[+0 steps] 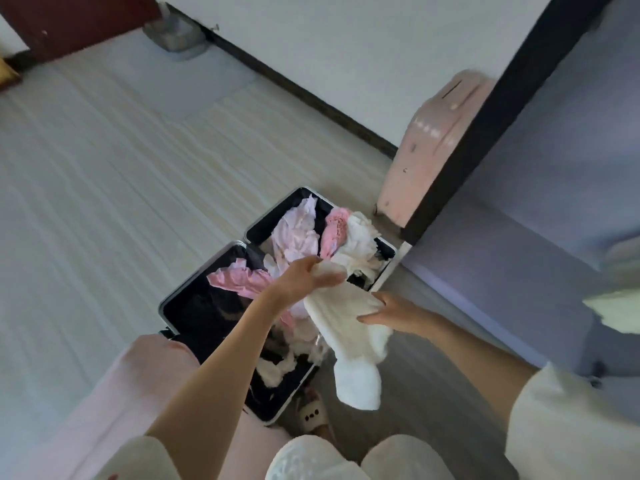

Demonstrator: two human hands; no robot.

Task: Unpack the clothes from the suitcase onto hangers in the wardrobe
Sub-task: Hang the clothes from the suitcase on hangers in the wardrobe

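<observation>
- Your left hand (308,277) reaches out over the open suitcase (194,296), its grip pinching the top edge of a white garment (349,327) between thumb and fingers.
- Your right hand (394,311) meets the same garment from the right side; the fingers lie against the cloth with the thumb over its edge, a light grasp on the fabric rather than a clenched one.
- The white garment hangs between your two hands, lifted clear of the case, its lower end drooping down above the floor (104,168) beside the suitcase's near right corner.
- The suitcase lies flat on the floor, both halves open, dark lining showing; its far half (256,230) sits toward the wall, its near half toward your knees.
- Pale pink clothes (294,237) and a deeper pink knit piece (334,233) are heaped in the far half, with more white cloth (360,240) beside them.
- A pink garment (235,282) sprawls across the near half, under your left forearm.
- A closed pink suitcase (426,150) stands upright against the wall, just beside a dark wardrobe frame (485,126).
- A slipper (311,414) shows on the floor near the open case's near corner.
- Motion blur softens the whole view.
</observation>
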